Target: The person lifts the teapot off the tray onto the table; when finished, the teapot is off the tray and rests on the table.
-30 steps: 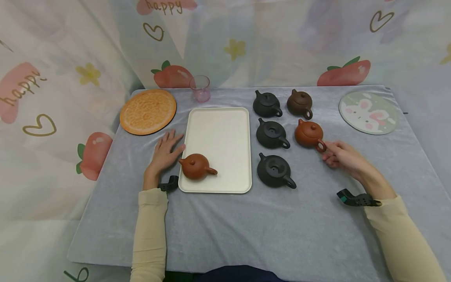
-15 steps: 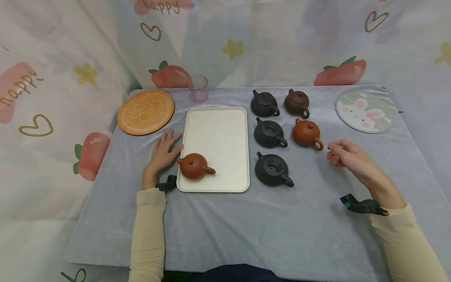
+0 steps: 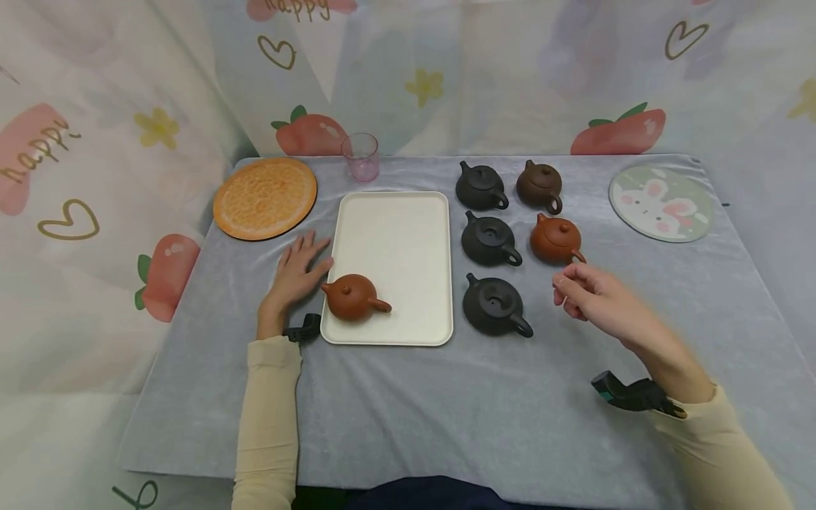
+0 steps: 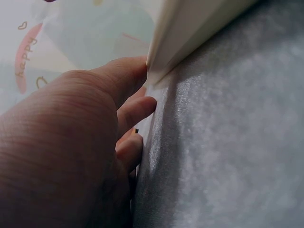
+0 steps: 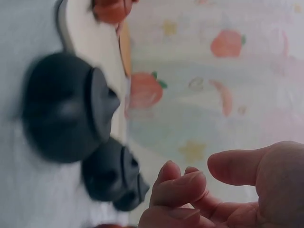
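My left hand (image 3: pixel 297 270) rests on the cloth with fingers spread, its thumb at the left edge of the cream tray (image 3: pixel 398 234). On the tray's near left corner stands an orange-brown teapot (image 3: pixel 352 297). My right hand (image 3: pixel 596 297) is in the air, fingers loosely curled and holding nothing; the right wrist view shows a gap between thumb and fingers. Just beyond it, a reddish-orange teapot (image 3: pixel 556 239) stands on the cloth, its handle partly covered by the hand. To the left stand black teapots, the nearest (image 3: pixel 496 306), the middle one (image 3: pixel 489 239) and the far one (image 3: pixel 480 187).
A dark brown teapot (image 3: pixel 540 185) is at the back. A pink glass (image 3: pixel 362 159) stands behind the tray. A round bread-patterned mat (image 3: pixel 265 198) lies back left, a rabbit-patterned mat (image 3: pixel 660 204) back right. Patterned curtain (image 3: pixel 497 78) hangs behind the table.
My right hand has let go of the reddish-orange teapot's handle, drawn back to the right, then swung left and nearer the black teapots. The left hand has stayed by the tray.
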Available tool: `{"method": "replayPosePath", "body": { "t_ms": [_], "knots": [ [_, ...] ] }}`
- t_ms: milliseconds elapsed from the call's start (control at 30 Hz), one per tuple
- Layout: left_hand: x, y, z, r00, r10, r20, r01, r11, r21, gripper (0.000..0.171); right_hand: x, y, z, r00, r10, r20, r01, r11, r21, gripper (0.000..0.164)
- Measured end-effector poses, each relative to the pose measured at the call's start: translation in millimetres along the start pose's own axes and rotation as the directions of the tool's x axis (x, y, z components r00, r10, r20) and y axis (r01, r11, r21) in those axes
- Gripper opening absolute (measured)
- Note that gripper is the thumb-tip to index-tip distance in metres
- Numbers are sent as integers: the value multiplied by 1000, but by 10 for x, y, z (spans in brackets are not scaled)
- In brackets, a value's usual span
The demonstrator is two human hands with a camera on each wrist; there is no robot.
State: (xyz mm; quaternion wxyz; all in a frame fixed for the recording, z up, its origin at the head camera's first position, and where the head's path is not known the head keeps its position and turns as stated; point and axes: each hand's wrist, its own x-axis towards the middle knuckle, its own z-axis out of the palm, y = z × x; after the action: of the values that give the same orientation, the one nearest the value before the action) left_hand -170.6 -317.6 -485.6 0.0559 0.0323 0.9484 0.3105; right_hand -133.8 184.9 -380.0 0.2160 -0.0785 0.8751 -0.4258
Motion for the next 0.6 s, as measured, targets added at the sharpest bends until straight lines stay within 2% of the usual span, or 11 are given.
{"method": "replayPosePath", "body": {
  "t_ms": [133,367,500,600],
  "knots": [
    [1,-17,1,1000,-3,-4,3,1000,9,61,8,-160,122,999,-30,24,30,999,-10,32],
    [9,5,-7,1000,-11,3,11,1000,10,61,96,-354,318,993,-70,98,73,997,-31,32],
    [14,9,-9,1000,-12,8,12,1000,19,61,172,-453,473,984,-123,127,132,989,-67,30],
    [14,-1,-2,1000,-15,10,15,1000,23,62,239,-515,599,972,-162,173,174,983,-58,28]
  ]
}}
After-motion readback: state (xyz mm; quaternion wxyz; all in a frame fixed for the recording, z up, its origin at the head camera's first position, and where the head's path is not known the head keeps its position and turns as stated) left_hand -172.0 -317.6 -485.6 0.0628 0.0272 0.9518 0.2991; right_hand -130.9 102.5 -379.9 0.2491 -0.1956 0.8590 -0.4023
